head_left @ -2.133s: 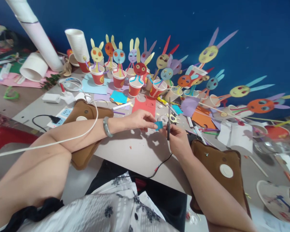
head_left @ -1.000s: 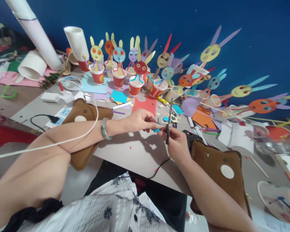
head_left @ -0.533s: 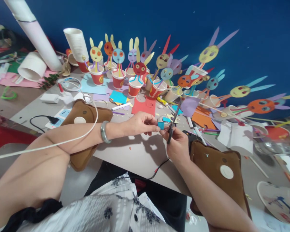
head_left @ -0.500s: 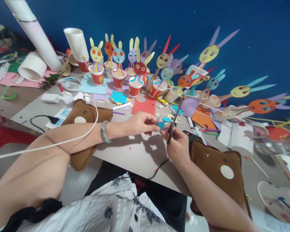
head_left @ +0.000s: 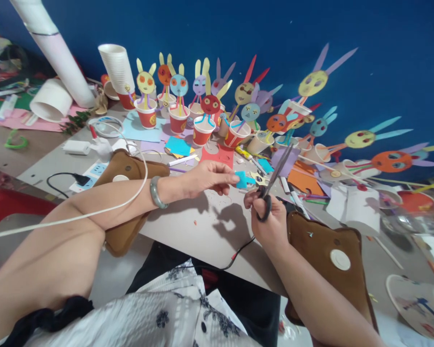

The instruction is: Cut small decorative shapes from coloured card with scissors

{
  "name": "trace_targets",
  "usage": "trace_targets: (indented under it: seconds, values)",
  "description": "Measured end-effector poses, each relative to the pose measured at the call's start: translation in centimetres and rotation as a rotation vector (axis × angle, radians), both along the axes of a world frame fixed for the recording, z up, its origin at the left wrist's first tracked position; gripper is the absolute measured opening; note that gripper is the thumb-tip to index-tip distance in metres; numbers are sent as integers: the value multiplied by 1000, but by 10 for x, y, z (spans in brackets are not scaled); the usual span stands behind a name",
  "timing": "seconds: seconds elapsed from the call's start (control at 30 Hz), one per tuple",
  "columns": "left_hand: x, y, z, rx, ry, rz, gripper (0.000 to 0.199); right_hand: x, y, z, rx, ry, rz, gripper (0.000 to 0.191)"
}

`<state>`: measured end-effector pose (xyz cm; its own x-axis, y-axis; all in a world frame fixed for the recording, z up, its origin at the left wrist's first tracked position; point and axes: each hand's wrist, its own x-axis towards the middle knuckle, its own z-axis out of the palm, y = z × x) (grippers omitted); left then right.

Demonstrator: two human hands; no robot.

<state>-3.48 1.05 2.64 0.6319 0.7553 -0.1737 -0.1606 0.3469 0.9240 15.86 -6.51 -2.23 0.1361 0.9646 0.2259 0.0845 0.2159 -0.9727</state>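
Observation:
Between thumb and fingers, my left hand point(head_left: 211, 178) pinches a small piece of blue paper point(head_left: 240, 180) above the table. A pair of scissors point(head_left: 275, 176) with dark handles is in my right hand point(head_left: 269, 219), the blades pointing up and away from me. The scissors are apart from the blue paper, just to its right. Below and behind the hands lie a red paper sheet point(head_left: 217, 155) with cut-outs and a scrap of pale yellow paper point(head_left: 259, 178).
Several paper cups with rabbit-faced paper figures, such as a red-faced one point(head_left: 210, 104), line the blue wall. Brown pouches point(head_left: 325, 260) lie on both sides. A white cable point(head_left: 144, 178) crosses over my left arm. A power strip point(head_left: 94, 174) sits at left.
My right hand has drawn back slightly to the right with the scissors, away from the blue paper. The left hand still holds the paper, now turned to show more of it.

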Motion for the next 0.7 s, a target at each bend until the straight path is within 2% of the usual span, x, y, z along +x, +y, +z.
trace_targets:
  seconds: [0.13,0.2,0.27,0.4,0.7]
  values:
    - [-5,15,6,-113,-101,35,20,3,-8,7,-23,34,420,57]
    - [-7,18,9,-147,-128,56,17,3,-13,10,-66,23,621,59]
    - [-8,19,11,-172,-140,74,18,3,-17,14,-120,5,758,58]
    - [-8,17,12,-190,-146,84,20,0,-20,22,-199,-23,846,57]
    - [-8,17,12,-169,-181,100,23,-2,-18,22,-214,-23,859,56]
